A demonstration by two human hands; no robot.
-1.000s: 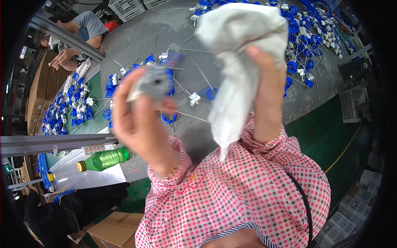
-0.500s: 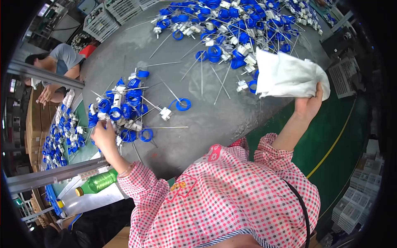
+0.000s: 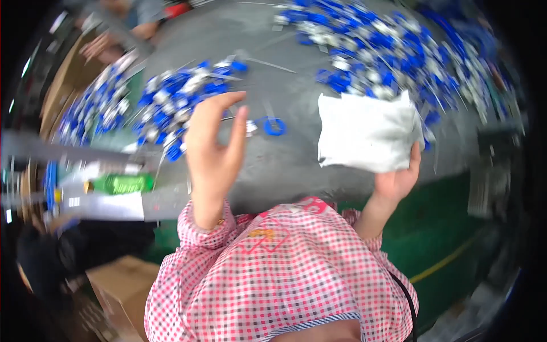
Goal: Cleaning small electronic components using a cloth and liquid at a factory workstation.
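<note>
My right hand [image 3: 397,181] grips a white soft packet [image 3: 367,132] by its near right edge and holds it over the dark table. Thumb and fingers of my left hand [image 3: 213,145] are apart with nothing between them; it is raised in front of the smaller pile of blue coiled cables with white connectors [image 3: 171,100]. Just right of that hand, a single blue coil [image 3: 274,126] lies on the tabletop. Behind the packet spreads a larger heap of the same blue and white cable pieces [image 3: 393,51]. Motion blurs much of the picture.
The grey table [image 3: 279,171] reaches to my apron. At left are a metal rail [image 3: 62,149], a green bottle [image 3: 122,183] lying on its side, and more cable pieces [image 3: 99,108]. Another person's hand [image 3: 102,47] shows beyond the rail. A cardboard box [image 3: 122,285] stands lower left.
My left hand has lifted off the small pile and moved right, its fingers now spread. The packet in my right hand has come inward and lower. The whole view has turned.
</note>
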